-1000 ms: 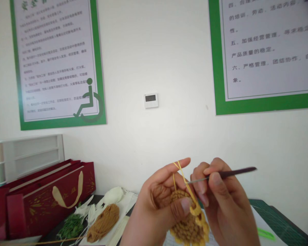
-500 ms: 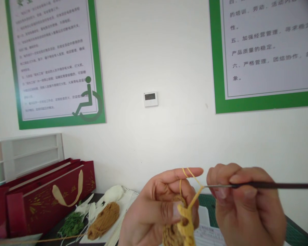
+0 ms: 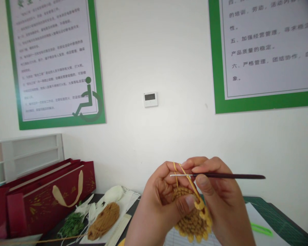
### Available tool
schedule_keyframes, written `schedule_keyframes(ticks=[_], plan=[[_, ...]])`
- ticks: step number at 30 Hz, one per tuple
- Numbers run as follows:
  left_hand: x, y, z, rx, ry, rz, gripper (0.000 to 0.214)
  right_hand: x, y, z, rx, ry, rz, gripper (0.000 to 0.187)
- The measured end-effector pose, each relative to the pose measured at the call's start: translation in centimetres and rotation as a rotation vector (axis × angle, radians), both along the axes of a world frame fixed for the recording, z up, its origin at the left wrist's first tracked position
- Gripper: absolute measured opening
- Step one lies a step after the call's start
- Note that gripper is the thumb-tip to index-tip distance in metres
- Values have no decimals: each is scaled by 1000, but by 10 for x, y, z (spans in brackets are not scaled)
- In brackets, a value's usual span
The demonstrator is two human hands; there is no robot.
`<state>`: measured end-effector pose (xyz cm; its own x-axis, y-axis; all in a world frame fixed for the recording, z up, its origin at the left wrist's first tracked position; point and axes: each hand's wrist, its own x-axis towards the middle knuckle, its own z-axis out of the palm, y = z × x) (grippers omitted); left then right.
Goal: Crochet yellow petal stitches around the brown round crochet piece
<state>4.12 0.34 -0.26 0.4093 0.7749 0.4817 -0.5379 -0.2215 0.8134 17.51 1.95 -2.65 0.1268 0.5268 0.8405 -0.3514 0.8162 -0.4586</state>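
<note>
The person's left hand (image 3: 160, 201) was closed on a round crocheted disc of golden-brown yarn with a yellow scalloped edge (image 3: 193, 222), thumb pressed on its face. A thin yellow yarn strand (image 3: 187, 179) ran from the disc up over the raised forefinger. The right hand (image 3: 220, 200) firmly grasped a slim crochet hook with a dark handle and silver metal shaft (image 3: 223, 176), its tip pointing left across the strand. The disc was held between both hands, over a table. Left of the hands lay a hank of ochre yarn (image 3: 104, 220) on a white sheet (image 3: 128, 201), beside green leafy trimmings (image 3: 72, 224) and a dark red gift box with a cream ribbon handle (image 3: 48, 194). Right of the hands lay a green cutting mat (image 3: 279, 213).
</note>
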Motion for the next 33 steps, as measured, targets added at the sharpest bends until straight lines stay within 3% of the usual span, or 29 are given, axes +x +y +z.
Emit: schedule_keyframes(ticks=[6,10,22,33], plan=[[-2,4,0,-1,9,31,31,1,2,-1,11,60,-147,3],[0,2,3,-32,-42,69,61,2,1,1,-53,67,-171,5],[22,-3,2,-102,-215,374,79,-6,0,0,14,40,-225,6],[23,-2,4,-120,-202,365,74,-9,0,0,-6,64,-220,5]])
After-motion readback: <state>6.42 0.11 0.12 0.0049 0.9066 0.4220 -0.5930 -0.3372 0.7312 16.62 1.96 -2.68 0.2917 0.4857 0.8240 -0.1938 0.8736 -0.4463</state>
